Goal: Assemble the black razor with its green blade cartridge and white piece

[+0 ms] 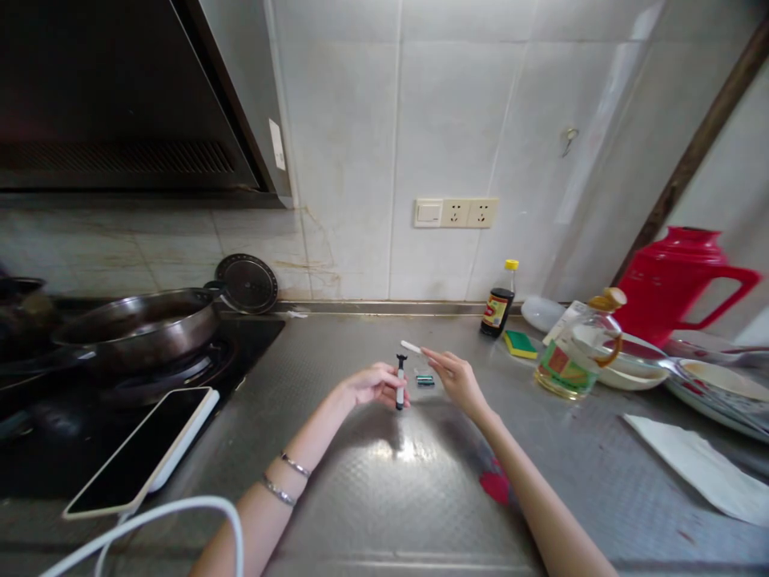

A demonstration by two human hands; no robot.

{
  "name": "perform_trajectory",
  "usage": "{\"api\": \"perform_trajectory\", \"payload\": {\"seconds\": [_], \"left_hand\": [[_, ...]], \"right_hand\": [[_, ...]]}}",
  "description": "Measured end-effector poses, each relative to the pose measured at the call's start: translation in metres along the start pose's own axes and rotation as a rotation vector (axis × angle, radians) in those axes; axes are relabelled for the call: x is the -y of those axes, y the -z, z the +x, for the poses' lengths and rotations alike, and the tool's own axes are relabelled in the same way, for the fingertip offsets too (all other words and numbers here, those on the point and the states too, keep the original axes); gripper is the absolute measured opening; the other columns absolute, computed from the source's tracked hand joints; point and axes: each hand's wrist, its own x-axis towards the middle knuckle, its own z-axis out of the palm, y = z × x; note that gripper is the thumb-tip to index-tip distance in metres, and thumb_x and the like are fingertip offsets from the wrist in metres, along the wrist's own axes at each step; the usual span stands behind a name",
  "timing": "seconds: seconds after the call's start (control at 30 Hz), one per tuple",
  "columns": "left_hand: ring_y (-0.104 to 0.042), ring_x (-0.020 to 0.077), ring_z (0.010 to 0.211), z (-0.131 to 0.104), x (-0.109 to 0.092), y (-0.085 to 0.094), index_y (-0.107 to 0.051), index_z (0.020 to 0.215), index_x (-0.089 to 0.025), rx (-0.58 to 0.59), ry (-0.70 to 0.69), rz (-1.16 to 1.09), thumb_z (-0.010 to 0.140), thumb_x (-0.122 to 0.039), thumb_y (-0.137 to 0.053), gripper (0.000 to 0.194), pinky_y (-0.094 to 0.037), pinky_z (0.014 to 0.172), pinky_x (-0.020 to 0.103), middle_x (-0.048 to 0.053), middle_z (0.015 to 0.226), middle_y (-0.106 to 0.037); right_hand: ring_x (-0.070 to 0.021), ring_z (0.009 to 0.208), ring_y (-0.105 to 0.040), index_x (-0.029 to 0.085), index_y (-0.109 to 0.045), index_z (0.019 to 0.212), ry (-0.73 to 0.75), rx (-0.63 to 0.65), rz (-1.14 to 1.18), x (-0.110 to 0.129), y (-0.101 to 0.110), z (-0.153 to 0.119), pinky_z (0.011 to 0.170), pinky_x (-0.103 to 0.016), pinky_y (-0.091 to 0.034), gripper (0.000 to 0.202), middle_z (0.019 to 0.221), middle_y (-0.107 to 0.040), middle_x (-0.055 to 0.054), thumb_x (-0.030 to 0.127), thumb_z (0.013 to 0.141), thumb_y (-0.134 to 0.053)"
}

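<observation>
My left hand is closed around a white and black razor handle. The handle stands upright, and its forked black top carries no blade head. Between the fingertips of my right hand is a slim white stick-like piece, pointing left; its exact kind is too small to make out. On the steel counter between my hands lies a small razor cartridge, dark and green, seemingly in clear plastic.
Left are a phone with a white cable and a pan on the stove. Right stand a soy sauce bottle, a sponge, an oil jug, a red thermos, bowls and a white paper.
</observation>
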Motion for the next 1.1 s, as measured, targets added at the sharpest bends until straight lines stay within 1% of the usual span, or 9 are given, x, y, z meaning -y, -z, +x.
{"api": "perform_trajectory", "payload": {"seconds": [0.07, 0.13, 0.3, 0.4, 0.6, 0.8, 1.1], "left_hand": [[-0.067, 0.0178, 0.066, 0.000, 0.000, -0.002, -0.053, 0.081, -0.011, 0.007, -0.002, -0.039, 0.065, -0.019, -0.070, 0.024, -0.051, 0.058, 0.024, 0.010, 0.073, -0.068], [-0.066, 0.0164, 0.066, 0.001, -0.001, -0.002, -0.054, 0.078, -0.010, -0.005, -0.012, -0.065, 0.066, -0.019, -0.069, 0.020, -0.051, 0.058, 0.023, 0.009, 0.073, -0.068], [-0.065, 0.0135, 0.062, 0.004, 0.000, -0.002, -0.057, 0.075, -0.009, -0.028, 0.012, -0.149, 0.072, -0.015, -0.063, 0.009, -0.050, 0.056, 0.021, 0.008, 0.070, -0.067], [-0.064, 0.0129, 0.059, 0.006, 0.001, -0.003, -0.059, 0.073, -0.008, -0.024, 0.022, -0.179, 0.073, -0.013, -0.059, 0.005, -0.050, 0.055, 0.020, 0.008, 0.068, -0.067], [-0.064, 0.0130, 0.058, 0.007, 0.003, -0.004, -0.061, 0.072, -0.007, -0.009, 0.053, -0.176, 0.076, -0.013, -0.056, 0.009, -0.050, 0.053, 0.019, 0.009, 0.068, -0.067], [-0.063, 0.0120, 0.056, 0.007, 0.002, -0.003, -0.064, 0.071, -0.004, -0.006, 0.070, -0.153, 0.078, -0.013, -0.053, 0.015, -0.050, 0.053, 0.019, 0.011, 0.068, -0.068], [-0.063, 0.0121, 0.057, 0.006, 0.002, -0.002, -0.063, 0.070, -0.004, -0.003, 0.078, -0.149, 0.079, -0.012, -0.051, 0.017, -0.050, 0.055, 0.018, 0.011, 0.067, -0.067]], "right_hand": [[-0.0158, 0.071, -0.056, 0.024, -0.062, 0.114, 0.005, 0.051, -0.062, -0.003, 0.000, -0.001, 0.064, -0.025, -0.041, 0.033, 0.079, -0.062, -0.006, 0.032, 0.089, -0.041], [-0.0168, 0.074, -0.056, 0.025, -0.062, 0.113, 0.002, 0.072, -0.120, -0.005, 0.000, -0.002, 0.065, -0.025, -0.040, 0.032, 0.079, -0.062, -0.005, 0.030, 0.089, -0.041], [-0.0179, 0.074, -0.056, 0.027, -0.062, 0.113, 0.007, 0.063, -0.200, -0.008, -0.003, -0.003, 0.069, -0.028, -0.039, 0.032, 0.076, -0.062, -0.005, 0.027, 0.089, -0.041], [-0.0185, 0.076, -0.057, 0.028, -0.061, 0.114, 0.017, 0.063, -0.231, -0.010, -0.004, -0.004, 0.072, -0.030, -0.037, 0.032, 0.078, -0.063, -0.006, 0.025, 0.089, -0.042], [-0.0191, 0.081, -0.057, 0.030, -0.061, 0.114, 0.028, 0.064, -0.271, -0.011, -0.003, -0.005, 0.077, -0.033, -0.033, 0.032, 0.084, -0.065, -0.005, 0.024, 0.088, -0.043], [-0.0186, 0.081, -0.055, 0.031, -0.060, 0.115, 0.037, 0.095, -0.307, -0.012, -0.002, -0.005, 0.080, -0.035, -0.030, 0.033, 0.087, -0.065, -0.005, 0.023, 0.090, -0.041], [-0.0179, 0.082, -0.055, 0.031, -0.061, 0.114, 0.041, 0.099, -0.339, -0.007, 0.000, -0.004, 0.080, -0.033, -0.028, 0.033, 0.088, -0.065, -0.005, 0.019, 0.088, -0.043]]}}
